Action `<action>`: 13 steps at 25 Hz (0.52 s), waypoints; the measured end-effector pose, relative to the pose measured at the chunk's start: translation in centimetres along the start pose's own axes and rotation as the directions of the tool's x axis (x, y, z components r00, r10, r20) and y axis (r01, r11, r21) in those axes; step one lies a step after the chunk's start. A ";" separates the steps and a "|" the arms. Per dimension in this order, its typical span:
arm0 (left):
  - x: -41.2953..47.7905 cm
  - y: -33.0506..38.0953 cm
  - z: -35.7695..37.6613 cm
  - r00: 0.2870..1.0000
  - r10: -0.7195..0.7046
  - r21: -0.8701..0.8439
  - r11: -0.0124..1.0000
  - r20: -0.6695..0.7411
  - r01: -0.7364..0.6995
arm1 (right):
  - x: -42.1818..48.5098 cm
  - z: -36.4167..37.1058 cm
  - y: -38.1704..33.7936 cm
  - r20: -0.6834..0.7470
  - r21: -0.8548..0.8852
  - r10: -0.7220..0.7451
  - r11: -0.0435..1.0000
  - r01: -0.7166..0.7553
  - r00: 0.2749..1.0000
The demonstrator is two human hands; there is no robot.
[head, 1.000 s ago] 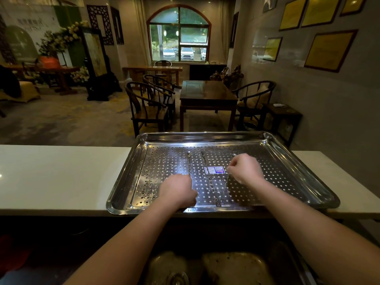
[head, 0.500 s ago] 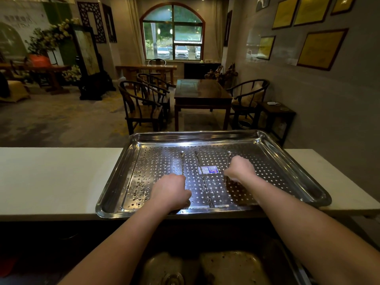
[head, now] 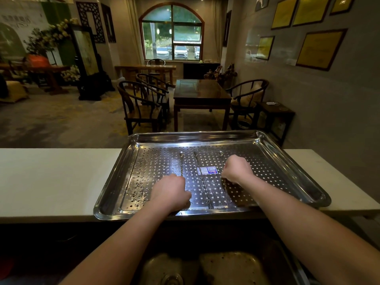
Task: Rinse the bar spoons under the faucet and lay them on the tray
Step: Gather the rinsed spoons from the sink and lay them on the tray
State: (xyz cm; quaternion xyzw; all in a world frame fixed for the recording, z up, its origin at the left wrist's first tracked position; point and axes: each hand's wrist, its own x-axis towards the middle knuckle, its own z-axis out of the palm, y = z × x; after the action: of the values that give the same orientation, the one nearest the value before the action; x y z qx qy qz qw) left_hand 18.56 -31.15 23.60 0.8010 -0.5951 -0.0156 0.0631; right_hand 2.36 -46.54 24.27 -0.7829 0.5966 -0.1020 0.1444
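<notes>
On the white counter (head: 51, 182) sits the perforated steel tray (head: 304, 182), and three bar spoons lie lengthwise on it: the left spoon (head: 182, 163), the middle spoon (head: 200, 177) beside a small blue sticker (head: 207, 170), and the right spoon (head: 221, 156). The left hand (head: 170, 192) is curled over the near end of the left spoon, and the right hand (head: 237, 169) is bunched over the right spoon (whether either truly grips its handle, I cannot tell). The sink (head: 226, 266) lies dim below.

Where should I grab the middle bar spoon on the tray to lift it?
Pinch the middle spoon at its bare twisted stem near the blue sticker, coming from straight above. It lies flat on the perforated tray, free between both hands, so only a fingertip pinch across the thin stem fits.
</notes>
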 end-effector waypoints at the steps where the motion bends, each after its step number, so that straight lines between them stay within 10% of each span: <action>1: 0.0 0.0 0.0 1.000 -0.002 -0.005 1.000 0.003 0.002 | 0.0 0.0 -0.1 0.004 0.000 -0.002 1.000 0.002 1.000; 13: 0.2 -0.2 0.1 1.000 -0.018 -0.062 0.998 0.014 0.018 | -0.8 0.9 -0.5 -0.020 0.028 -0.031 0.999 0.032 0.999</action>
State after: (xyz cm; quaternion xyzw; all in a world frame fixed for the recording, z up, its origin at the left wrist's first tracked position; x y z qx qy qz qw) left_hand 18.84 -31.27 23.46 0.8039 -0.5875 -0.0398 0.0837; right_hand 2.90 -45.56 23.56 -0.7889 0.5841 -0.1202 0.1482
